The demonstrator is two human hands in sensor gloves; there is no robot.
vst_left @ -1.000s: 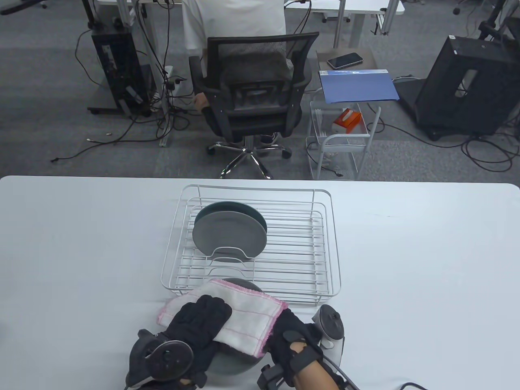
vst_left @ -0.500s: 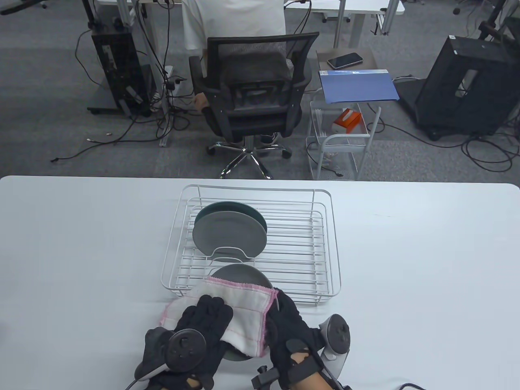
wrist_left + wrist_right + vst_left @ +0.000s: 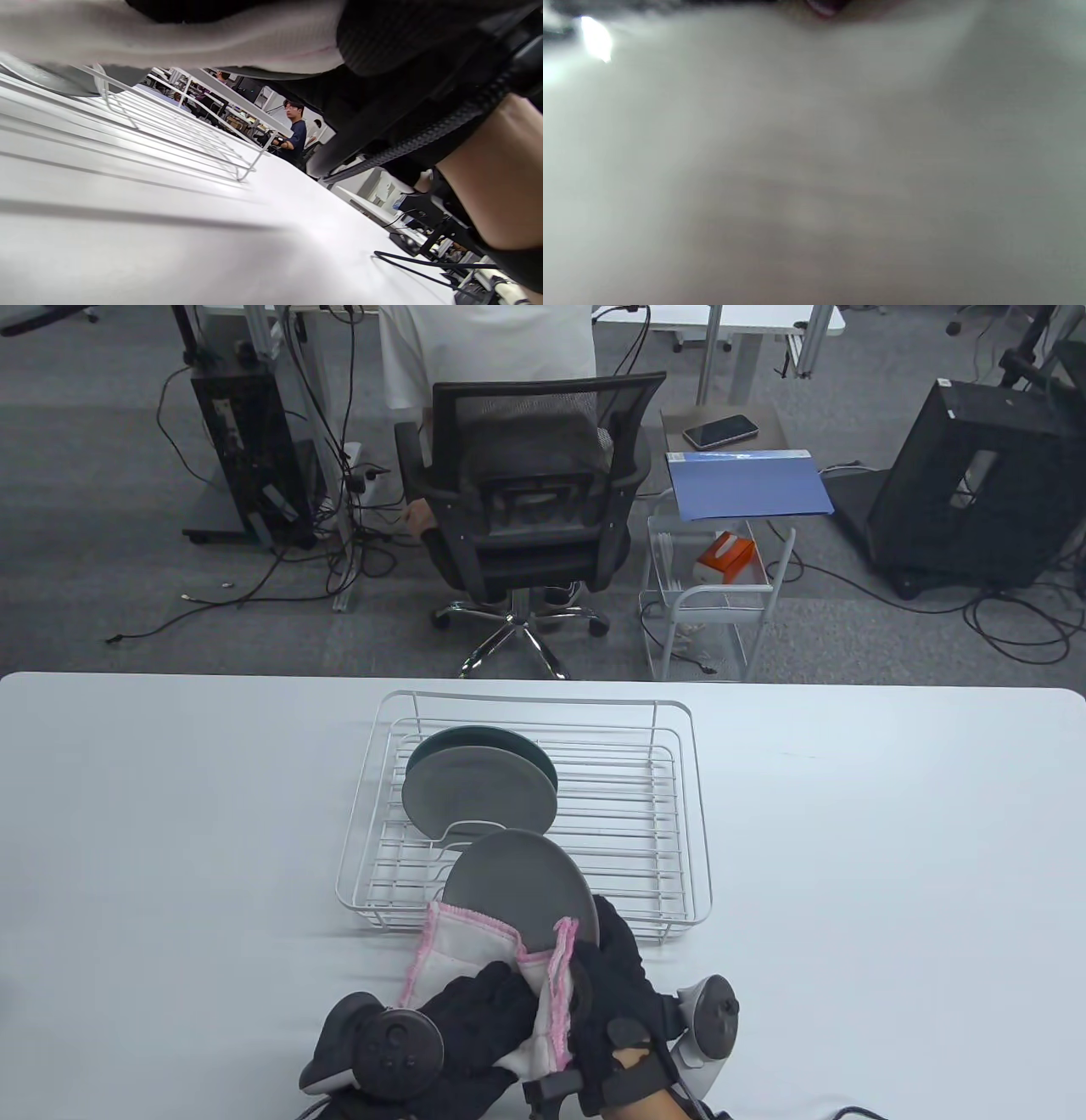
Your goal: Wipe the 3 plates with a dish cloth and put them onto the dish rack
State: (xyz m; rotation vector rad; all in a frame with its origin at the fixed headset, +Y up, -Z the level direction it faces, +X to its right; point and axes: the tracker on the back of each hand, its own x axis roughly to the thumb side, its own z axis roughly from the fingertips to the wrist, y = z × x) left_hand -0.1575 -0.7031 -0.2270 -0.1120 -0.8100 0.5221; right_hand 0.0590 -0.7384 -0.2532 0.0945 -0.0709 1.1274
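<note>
Beyond the table [image 3: 891, 831], an office chair [image 3: 522, 504], blue folder [image 3: 747, 483] and phone [image 3: 719, 431].

A white table [image 3: 848, 857] fills the lower half of the table view, its far edge running across the middle of the frame. A white wire dish rack [image 3: 691, 848] stands directly on it at centre, slightly left. In the left wrist view the same tabletop [image 3: 169, 237] stretches away pale and smooth, with the rack's wire corner [image 3: 246, 171] resting on it near the middle of the frame.
</note>
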